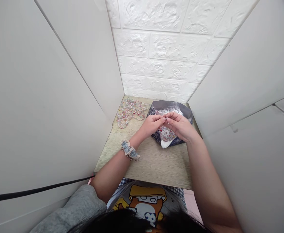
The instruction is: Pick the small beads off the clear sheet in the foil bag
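My left hand (152, 124) and my right hand (179, 125) meet fingertip to fingertip above an open silvery foil bag (173, 107) with a blue patterned outside. Both hands pinch something tiny between thumb and fingers; it is too small to name. Small beads show inside the bag (165, 133) just under my hands. A pile of pink and clear beaded strands (129, 111) lies on the wooden desk (154, 161), left of the bag and beyond my left hand. A frilled scrunchie (129, 150) sits on my left wrist.
White partition panels (47, 106) wall the narrow desk on the left and right (248, 84). A white brick-textured wall (166, 55) closes the back. A black cable (35, 191) runs across the lower left panel.
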Demonstrator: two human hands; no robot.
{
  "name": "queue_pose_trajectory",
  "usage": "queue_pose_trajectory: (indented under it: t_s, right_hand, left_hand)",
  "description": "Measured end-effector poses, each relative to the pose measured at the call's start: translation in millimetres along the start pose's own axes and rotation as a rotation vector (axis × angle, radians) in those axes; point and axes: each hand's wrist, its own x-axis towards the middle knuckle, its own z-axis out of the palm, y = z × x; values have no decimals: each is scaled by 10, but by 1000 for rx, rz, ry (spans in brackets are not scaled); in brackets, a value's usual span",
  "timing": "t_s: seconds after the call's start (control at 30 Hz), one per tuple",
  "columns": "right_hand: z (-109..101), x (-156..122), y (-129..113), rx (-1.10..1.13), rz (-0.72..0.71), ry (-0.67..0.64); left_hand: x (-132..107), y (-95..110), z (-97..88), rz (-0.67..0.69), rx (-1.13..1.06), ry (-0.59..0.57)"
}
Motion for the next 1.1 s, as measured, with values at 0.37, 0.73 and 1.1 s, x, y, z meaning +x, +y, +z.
queue_pose_trajectory:
  t_s: [0.37,0.73,1.1]
  right_hand:
    - [-1,-2,-6,31,20,26]
    - [-24,6,14,77,-10,-4]
    - [-29,12,23,76,15,-10]
  left_hand:
    - [-19,17,-15,27,100,15]
    - [-33,58,-16,42,175,40]
    - [-47,88,-9,41,187,45]
